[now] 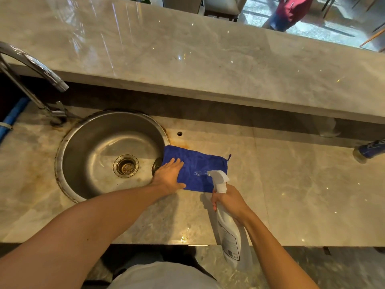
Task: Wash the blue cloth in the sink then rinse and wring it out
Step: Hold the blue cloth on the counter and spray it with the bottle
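The blue cloth (200, 165) lies flat on the marble counter just right of the round steel sink (93, 132), its left edge overlapping the rim. My left hand (169, 175) presses flat on the cloth's left part, fingers spread. My right hand (229, 202) grips the neck of a white spray bottle (228, 224), whose nozzle points at the cloth. A small white foamy patch (196, 173) sits on the cloth in front of the nozzle.
A chrome faucet (37, 74) arches over the sink's far left. The drain (126, 165) is open and the basin looks dry. A raised marble ledge (208, 59) runs behind. A blue-handled brush (368, 152) lies at far right. A small hole (179, 133) marks the counter.
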